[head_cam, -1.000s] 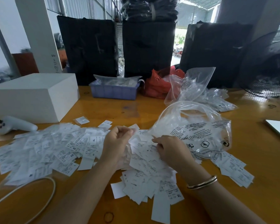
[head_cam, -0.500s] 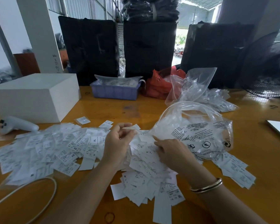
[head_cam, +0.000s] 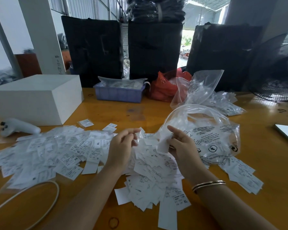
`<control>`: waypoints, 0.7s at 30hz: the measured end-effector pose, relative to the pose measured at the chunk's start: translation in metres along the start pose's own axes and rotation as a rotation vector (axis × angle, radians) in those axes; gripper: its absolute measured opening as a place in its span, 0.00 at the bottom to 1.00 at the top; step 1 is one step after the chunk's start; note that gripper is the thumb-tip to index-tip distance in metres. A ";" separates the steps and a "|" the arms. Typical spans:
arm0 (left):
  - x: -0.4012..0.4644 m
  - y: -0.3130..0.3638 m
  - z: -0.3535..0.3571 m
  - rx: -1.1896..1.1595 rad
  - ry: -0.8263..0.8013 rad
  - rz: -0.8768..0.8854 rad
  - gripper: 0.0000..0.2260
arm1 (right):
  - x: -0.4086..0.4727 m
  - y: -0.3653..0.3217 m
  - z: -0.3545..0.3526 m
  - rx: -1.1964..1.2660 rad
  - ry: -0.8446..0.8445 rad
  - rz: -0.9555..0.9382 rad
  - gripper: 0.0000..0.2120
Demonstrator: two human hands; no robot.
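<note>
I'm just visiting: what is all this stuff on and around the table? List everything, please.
labels: many, white, heaped across near table
bag: one, clear, printed, right of heap
table: one, orange-brown, underneath everything
box: one, white, back left
tray: one, blue, back centre
red bag: one, red, beside tray
spare bags: pile, clear, back right
bundles: three, black, behind table
fan: one, black, far right
controller: one, white, left
cable: one, white, near left
bangles: couple, gold, right wrist
left grip: one, bare hand, pinching one of the labels
right grip: one, bare hand, holding labels at bag

labels (head_cam: 150,165) – white, black print | bag (head_cam: 213,138) – clear, black print | table (head_cam: 264,163) – orange-brown
</note>
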State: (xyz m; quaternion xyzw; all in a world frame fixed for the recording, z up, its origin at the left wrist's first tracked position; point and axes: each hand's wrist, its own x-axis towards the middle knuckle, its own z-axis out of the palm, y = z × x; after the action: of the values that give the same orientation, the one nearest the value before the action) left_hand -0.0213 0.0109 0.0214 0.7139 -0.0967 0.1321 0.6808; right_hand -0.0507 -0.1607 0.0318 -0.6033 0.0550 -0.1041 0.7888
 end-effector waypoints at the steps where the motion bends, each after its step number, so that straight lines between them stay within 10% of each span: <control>1: -0.001 -0.001 0.000 0.022 -0.026 0.002 0.16 | -0.001 -0.001 0.000 0.079 -0.025 0.021 0.18; 21: -0.002 -0.003 0.001 0.275 -0.034 0.204 0.11 | -0.005 -0.005 0.000 -0.189 -0.188 -0.286 0.15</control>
State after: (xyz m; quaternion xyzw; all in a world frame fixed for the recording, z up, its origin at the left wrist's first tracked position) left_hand -0.0220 0.0101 0.0184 0.7890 -0.1612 0.2007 0.5579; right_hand -0.0561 -0.1611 0.0368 -0.6834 -0.0958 -0.1528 0.7074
